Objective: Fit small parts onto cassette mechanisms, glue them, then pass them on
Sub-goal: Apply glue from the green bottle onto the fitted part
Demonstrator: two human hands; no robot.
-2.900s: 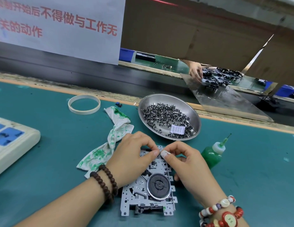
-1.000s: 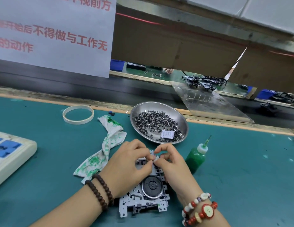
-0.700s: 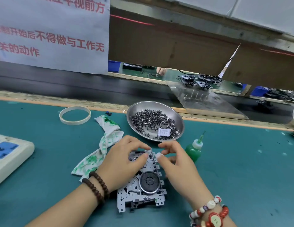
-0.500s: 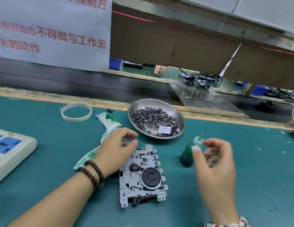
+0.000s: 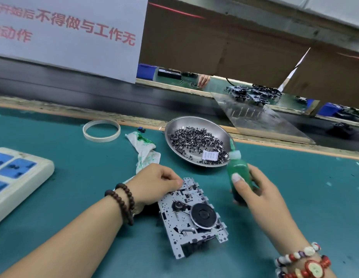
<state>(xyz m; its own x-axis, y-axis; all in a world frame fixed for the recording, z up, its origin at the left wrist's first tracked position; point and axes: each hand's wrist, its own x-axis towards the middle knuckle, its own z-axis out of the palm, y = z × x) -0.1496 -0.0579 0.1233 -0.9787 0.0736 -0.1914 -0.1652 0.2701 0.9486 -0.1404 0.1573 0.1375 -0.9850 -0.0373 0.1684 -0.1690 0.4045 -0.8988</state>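
Note:
A grey metal cassette mechanism (image 5: 192, 217) with a black flywheel lies flat on the green mat in front of me. My left hand (image 5: 154, 184) rests at its upper left corner, fingertips curled onto the metal edge. My right hand (image 5: 256, 189) grips a green glue bottle (image 5: 239, 173), lifted off the mat beside the mechanism's right side, its white-capped nozzle pointing up and away. Behind them stands a steel dish (image 5: 172, 127) holding several small dark parts (image 5: 194, 141) and a white paper slip.
A glue-stained white rag (image 5: 144, 151) lies left of the dish, a white tape ring (image 5: 101, 130) farther back. A power strip (image 5: 16, 173) sits at the left edge. Beyond the mat run a dark conveyor and a clear ramp (image 5: 260, 121) with more mechanisms (image 5: 252, 94); another person's hand works there.
My right hand left the mechanism, reached right and picked up the glue bottle. My left hand stayed at the mechanism's top left corner.

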